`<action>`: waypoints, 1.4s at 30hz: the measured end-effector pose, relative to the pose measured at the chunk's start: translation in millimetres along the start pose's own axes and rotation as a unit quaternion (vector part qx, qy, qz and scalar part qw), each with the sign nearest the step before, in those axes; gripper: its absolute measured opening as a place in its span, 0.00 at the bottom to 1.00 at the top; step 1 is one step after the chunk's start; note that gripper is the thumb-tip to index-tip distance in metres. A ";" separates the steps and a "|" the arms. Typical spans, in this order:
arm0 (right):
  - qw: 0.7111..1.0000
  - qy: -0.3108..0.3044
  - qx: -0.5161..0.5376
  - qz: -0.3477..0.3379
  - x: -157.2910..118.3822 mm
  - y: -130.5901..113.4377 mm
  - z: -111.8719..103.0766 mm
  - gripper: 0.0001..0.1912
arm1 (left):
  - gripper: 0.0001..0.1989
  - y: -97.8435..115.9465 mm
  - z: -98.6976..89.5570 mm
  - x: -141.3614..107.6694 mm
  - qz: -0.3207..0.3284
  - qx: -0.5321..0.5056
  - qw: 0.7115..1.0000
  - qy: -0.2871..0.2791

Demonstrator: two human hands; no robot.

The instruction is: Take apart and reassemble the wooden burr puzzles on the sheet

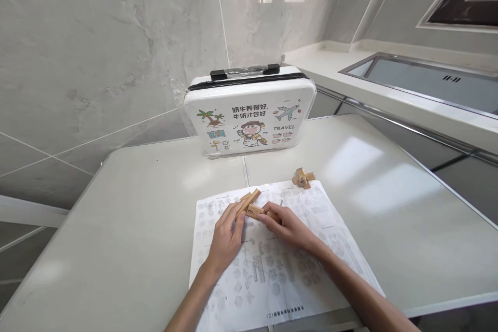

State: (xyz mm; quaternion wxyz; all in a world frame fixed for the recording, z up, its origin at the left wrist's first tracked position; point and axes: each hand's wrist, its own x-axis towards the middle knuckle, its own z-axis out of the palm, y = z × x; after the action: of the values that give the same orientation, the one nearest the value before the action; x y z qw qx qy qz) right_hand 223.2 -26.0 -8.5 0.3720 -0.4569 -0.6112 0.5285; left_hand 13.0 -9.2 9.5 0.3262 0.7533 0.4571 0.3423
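Observation:
Several light wooden pieces (pixel 253 211) meet between my two hands above a printed sheet (pixel 268 280). My left hand (pixel 227 233) has its fingers closed around the slanted wooden sticks on the left. With thumb and fingers, my right hand (pixel 286 225) pinches the right end of the pieces, where a dark mark shows on one face. How the pieces fit together is partly hidden by my fingers. Near the sheet's top right corner lies a small cross-shaped wooden assembly (pixel 303 179), touched by neither hand.
A white case (pixel 251 114) with cartoon pictures and a black handle stands at the back of the pale table (pixel 128 228), in clear wrap. Behind it rises a grey tiled wall (pixel 116 36). To the right is a white ledge (pixel 408 96).

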 end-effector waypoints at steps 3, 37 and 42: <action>1.000 0.017 0.016 0.013 0.8 2.1 -0.4 0.19 | 0.21 -3.4 -0.2 -1.1 0.019 0.010 1.000 -0.011; 0.981 -0.133 0.140 0.018 -4.6 -13.7 -7.5 0.23 | 0.17 -11.7 0.8 -4.7 0.061 0.040 0.996 0.048; 0.983 -0.134 0.123 0.028 -5.6 -16.5 -7.5 0.24 | 0.17 -18.6 0.3 -5.0 0.083 0.052 0.994 0.045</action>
State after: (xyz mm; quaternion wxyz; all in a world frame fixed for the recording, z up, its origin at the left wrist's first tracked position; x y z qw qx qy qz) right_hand 229.2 -29.4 9.2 0.3250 -0.3494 -0.5730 0.6664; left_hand 2.8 -7.0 -6.7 0.2363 0.7883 0.4242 0.3780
